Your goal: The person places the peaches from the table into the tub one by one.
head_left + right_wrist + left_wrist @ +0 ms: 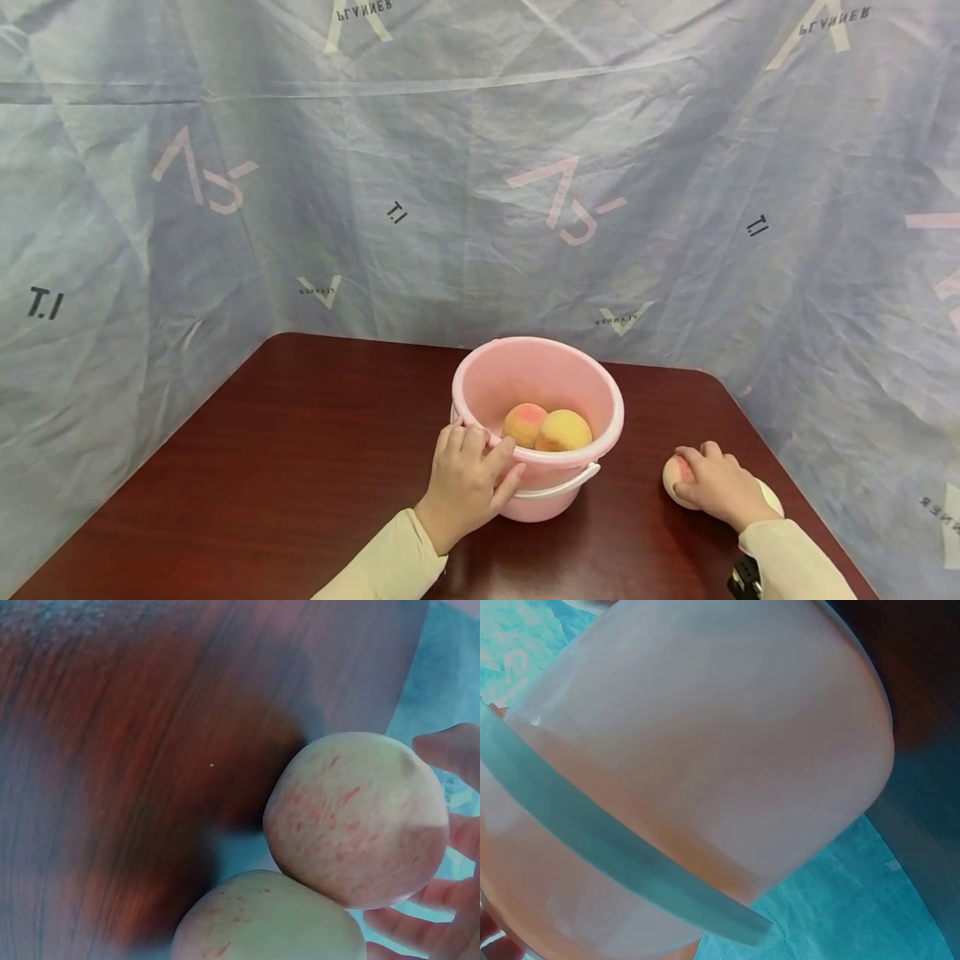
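A pink bucket (536, 479) with a white handle (558, 485) stands upright on the table. Inside lie two yellow-and-red peaches (566, 431), side by side. My left hand (468, 482) grips the bucket's near-left rim, fingers over the edge and thumb along the outer wall. In the left wrist view the bucket wall (727, 750) fills most of the picture. To the right of the bucket, my right hand (716, 483) holds a pale, red-flecked peach (356, 821) with fingers curled round it. A second pale peach (270, 922) touches it, mostly hidden under my hand in the head view.
The dark red-brown table (300, 467) has rounded far corners. Its right edge runs close beside the pale peaches. A grey printed cloth (450, 208) hangs behind the table and along both sides. A dark device (745, 577) sits at my right wrist.
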Available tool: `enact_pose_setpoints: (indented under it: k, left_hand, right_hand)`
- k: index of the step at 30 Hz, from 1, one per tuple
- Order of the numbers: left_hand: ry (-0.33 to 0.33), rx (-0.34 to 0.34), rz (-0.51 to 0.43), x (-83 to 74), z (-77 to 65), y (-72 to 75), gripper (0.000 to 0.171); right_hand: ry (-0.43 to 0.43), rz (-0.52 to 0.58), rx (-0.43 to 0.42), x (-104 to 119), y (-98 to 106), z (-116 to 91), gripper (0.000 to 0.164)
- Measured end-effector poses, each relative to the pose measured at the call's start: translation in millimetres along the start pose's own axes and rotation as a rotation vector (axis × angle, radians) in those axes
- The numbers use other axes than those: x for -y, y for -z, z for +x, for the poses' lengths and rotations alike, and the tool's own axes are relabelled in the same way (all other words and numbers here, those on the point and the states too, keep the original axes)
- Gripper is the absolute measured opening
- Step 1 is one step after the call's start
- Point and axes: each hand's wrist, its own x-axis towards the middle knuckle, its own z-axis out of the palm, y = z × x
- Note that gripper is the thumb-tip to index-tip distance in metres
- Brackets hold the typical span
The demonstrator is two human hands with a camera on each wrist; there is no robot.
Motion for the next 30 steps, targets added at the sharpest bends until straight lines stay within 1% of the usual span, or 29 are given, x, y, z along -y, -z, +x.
enact_pose_setpoints:
  k: [3, 6, 11, 16, 19, 23, 27, 30]
  left_hand:
    - [0.0, -0.002, -0.001, -0.4, 0.1, -0.1, 0.031]
    - [0.003, 0.0, 0.001, -0.7, 0.1, 0.1, 0.031]
    - [0.008, 0.004, -0.001, -0.5, -0.9, 0.1, 0.032]
    - [0.012, 0.008, -0.006, -0.1, -1.8, -0.6, 0.032]
    - [0.013, 0.008, -0.009, 0.8, -1.5, -1.6, 0.032]
    - [0.017, 0.008, -0.011, 1.0, -1.3, -2.4, 0.032]
    - [0.02, 0.006, -0.016, -0.5, -1.8, -1.2, 0.032]
    - [0.021, -0.002, -0.019, -1.6, -1.8, -0.3, 0.032]
  right_hand:
    - [0.005, -0.033, 0.003, 2, 1, -3, 0.054]
    - [0.01, -0.044, 0.023, 6, 4, -5, 0.056]
    - [0.053, -0.036, 0.07, 13, 10, -9, 0.058]
    - [0.09, -0.017, 0.077, 19, 10, -13, 0.062]
    - [0.106, -0.002, 0.089, 21, 10, -14, 0.061]
    - [0.119, 0.033, 0.129, 23, 9, -15, 0.055]
    - [0.149, 0.111, 0.172, 24, 1, -22, 0.053]
    - [0.18, 0.148, 0.163, 23, -6, -28, 0.054]
